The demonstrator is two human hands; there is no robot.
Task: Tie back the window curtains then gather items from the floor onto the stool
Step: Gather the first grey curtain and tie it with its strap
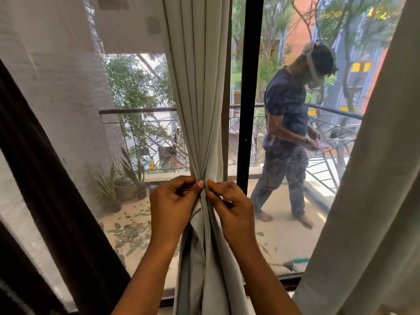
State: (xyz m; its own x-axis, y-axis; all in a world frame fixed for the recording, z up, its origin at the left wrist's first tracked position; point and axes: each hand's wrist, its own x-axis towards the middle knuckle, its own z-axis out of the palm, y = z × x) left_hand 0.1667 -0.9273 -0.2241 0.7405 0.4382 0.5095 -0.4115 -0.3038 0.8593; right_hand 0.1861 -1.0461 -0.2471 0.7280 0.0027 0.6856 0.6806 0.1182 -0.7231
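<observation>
Pale grey-green fabric, the middle curtain [204, 87], is gathered into tight vertical pleats in front of the window, and its narrowest point is held between two hands at the centre of the view. The left hand [172, 201] is set against the left side of the gather, with its thumb laid on the front of the folds and its fingers [179, 185] curled inward. The right hand [234, 205] is set against the right side in mirror fashion, its thumb tip touching the cloth and its fingers curled. The cloth is thus pinched from both sides, and the two thumbs are parted only by a narrow pleat. Whether a tie-back cord is also held in the curled fingers cannot be told. Below the hands the curtain is seen falling in looser folds between the forearms. A second curtain [375, 178] of the same pale fabric is hung at the right edge, and a dark brown curtain [45, 178] is stretched diagonally across the left. A black frame bar [247, 87] is seen just right of the gathered pleats. Beyond the mesh a balcony [284, 235] is shown, bounded by a metal railing [136, 110], with potted plants [127, 187] in its corner, fallen leaves [127, 233] scattered on its floor, a green-handled brush [293, 264] lying near the sill, and a barefoot person [286, 110] in dark clothes.
</observation>
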